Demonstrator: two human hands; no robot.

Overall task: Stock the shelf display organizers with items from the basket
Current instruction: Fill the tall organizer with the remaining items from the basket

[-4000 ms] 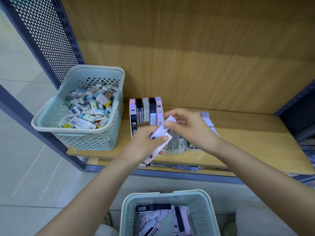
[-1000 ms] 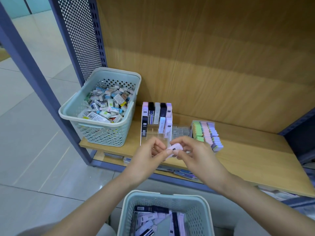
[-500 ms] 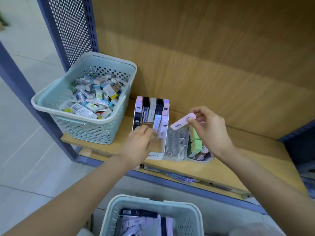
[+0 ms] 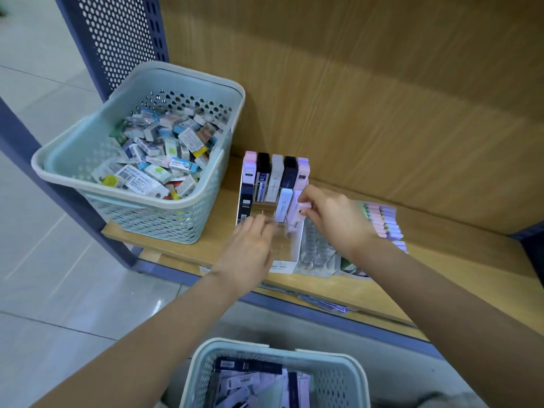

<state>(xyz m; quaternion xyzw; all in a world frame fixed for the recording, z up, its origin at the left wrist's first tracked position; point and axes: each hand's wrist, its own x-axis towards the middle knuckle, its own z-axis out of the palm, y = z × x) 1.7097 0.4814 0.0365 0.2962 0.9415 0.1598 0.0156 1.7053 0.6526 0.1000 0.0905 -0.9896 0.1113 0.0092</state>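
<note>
Center of the frame, on the wooden shelf [image 4: 456, 278], sits the clear organizer [image 4: 281, 264] I'm filling. My right hand [image 4: 332, 219] has its thumb and fingertips pinched on the top end of a pale pink case [image 4: 295, 220], which stands nearly upright in the rightmost slot of the front row, right beside a pale lilac one. My left hand [image 4: 250, 251] is on the organizer's front, fingers loosely stretched and touching the clear dividers (it's a bit blurry there, so I can't tell exactly which divider).

The back row cases [image 4: 276, 169] stand five across: pink, black, grey, dark navy, lilac. One dark case stands at the left end of the front row.

Bottom of the frame is the bottom basket [image 4: 332, 359], pale green, with more slim cases [image 4: 250, 384] lying jumbled in it, dark and light ones mixed.

Upper left there's the upper basket [image 4: 203, 77] on the shelf's left end, heaped with small boxes [image 4: 153, 163], just beside the organizer. Right of the organizer sits a second clear organizer [image 4: 316, 248], then a row of pastel sticks [image 4: 382, 222], partly behind my right wrist. A perforated panel [image 4: 123, 39] rises behind the upper basket.
</note>
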